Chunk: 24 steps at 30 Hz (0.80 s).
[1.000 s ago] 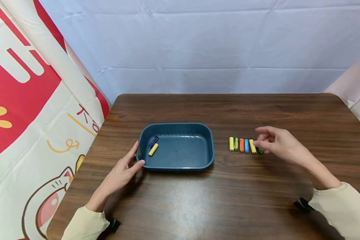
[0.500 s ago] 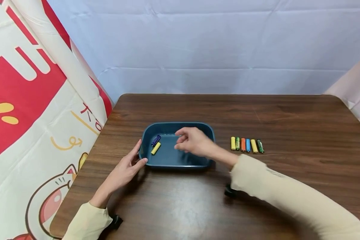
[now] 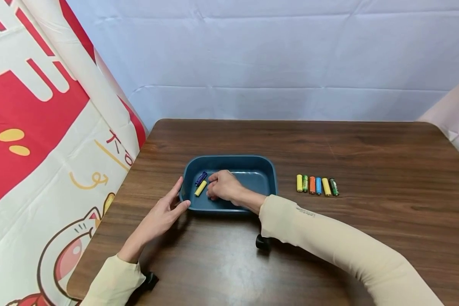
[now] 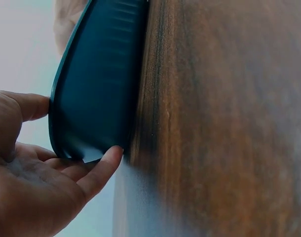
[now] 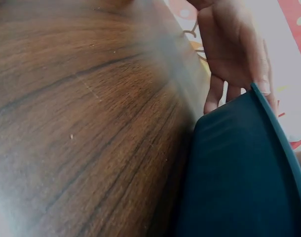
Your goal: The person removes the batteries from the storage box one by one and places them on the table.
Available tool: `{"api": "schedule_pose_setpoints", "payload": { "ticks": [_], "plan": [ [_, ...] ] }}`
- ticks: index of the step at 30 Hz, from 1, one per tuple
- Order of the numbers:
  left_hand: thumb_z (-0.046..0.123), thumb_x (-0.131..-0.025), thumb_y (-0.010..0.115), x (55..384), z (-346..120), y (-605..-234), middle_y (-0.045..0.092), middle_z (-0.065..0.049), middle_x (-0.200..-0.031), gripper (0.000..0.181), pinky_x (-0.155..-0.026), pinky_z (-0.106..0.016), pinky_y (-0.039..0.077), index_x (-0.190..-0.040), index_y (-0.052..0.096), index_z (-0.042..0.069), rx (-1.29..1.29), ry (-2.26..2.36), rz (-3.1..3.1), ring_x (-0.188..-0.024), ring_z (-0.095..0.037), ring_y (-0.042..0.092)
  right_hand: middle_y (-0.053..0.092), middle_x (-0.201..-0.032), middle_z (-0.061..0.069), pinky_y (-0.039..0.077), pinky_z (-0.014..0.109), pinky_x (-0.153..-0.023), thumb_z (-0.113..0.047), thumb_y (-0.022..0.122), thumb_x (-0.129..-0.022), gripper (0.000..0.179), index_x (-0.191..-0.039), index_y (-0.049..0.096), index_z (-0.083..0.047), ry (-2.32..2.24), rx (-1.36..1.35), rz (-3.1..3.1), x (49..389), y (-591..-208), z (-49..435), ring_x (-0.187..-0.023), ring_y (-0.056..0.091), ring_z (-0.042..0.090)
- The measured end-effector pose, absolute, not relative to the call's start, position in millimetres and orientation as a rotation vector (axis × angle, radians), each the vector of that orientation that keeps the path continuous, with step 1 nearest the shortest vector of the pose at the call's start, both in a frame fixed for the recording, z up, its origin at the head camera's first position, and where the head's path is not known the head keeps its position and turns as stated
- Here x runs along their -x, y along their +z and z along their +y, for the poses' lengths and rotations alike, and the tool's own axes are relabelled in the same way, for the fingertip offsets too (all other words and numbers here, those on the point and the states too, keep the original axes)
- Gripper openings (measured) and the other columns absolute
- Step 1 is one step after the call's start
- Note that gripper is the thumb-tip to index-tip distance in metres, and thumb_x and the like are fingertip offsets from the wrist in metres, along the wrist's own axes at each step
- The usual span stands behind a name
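Observation:
In the head view a dark blue-green plastic tray (image 3: 258,180) stands on the table. My left hand (image 3: 162,214) rests at its left end, fingers and thumb spread and touching the wall and rim from outside; the left wrist view shows the thumb at the tray's rim. My right hand (image 3: 225,187) reaches down into the tray, fingertips bent toward the floor; what lies under them is hidden, so I cannot tell whether they pinch a battery. Just left of the fingertips lie a yellow battery (image 3: 200,188) and a purple battery (image 3: 201,179).
Right of the tray several batteries stand in a row, among them a yellow one (image 3: 299,183), an orange one (image 3: 312,185), a blue one (image 3: 318,186) and a dark green one (image 3: 334,187). The brown wooden table (image 3: 386,170) backs onto a white cloth (image 3: 252,59).
My right hand has moved left from the battery row, over the tray, and down beside the two batteries in it. The left hand stays at the tray's end.

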<state>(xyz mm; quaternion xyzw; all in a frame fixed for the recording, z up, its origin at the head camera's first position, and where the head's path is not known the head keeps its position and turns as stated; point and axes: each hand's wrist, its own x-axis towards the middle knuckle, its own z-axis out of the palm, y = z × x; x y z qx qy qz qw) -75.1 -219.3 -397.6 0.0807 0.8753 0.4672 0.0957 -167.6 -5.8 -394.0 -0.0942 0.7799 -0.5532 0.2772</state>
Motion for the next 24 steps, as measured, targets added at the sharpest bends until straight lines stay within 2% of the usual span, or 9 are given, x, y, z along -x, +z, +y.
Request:
{"api": "schedule_pose_setpoints", "payload": {
  "ticks": [13, 20, 24],
  "plan": [
    [0.032, -0.108, 0.057, 75.5, -219.2, -396.5, 0.033, -0.025, -0.162, 0.076, -0.113, -0.059, 0.035, -0.167, 0.013, 0.015, -0.243, 1.382, 2.590, -0.141, -0.043, 0.046, 0.061, -0.087, 0.007, 0.057, 0.025, -0.065, 0.016, 0.073, -0.084, 0.045, -0.128, 0.066, 0.009, -1.455, 0.323, 2.186, 165.6, -393.2, -24.3, -0.067, 0.061, 0.014],
    [0.031, -0.107, 0.058, 75.0, -219.6, -399.3, 0.038, -0.027, -0.159, 0.077, -0.113, -0.057, 0.038, -0.167, 0.013, 0.013, -0.248, 1.370, 2.609, -0.137, -0.040, 0.051, 0.069, -0.103, 0.014, 0.058, 0.025, -0.072, 0.014, 0.075, -0.081, 0.046, -0.126, 0.069, 0.006, -1.370, 0.470, 2.230, 165.9, -398.8, -33.7, -0.085, 0.061, 0.016],
    [0.030, -0.107, 0.059, 74.9, -219.3, -400.6, 0.038, -0.026, -0.159, 0.077, -0.112, -0.057, 0.039, -0.167, 0.015, 0.011, -0.271, 1.376, 2.629, -0.137, -0.038, 0.051, 0.072, -0.100, 0.014, 0.055, 0.023, -0.075, 0.013, 0.075, -0.080, 0.041, -0.120, 0.072, 0.006, -1.320, 0.577, 2.231, 165.5, -400.5, -36.4, -0.086, 0.062, 0.015]
  ]
}}
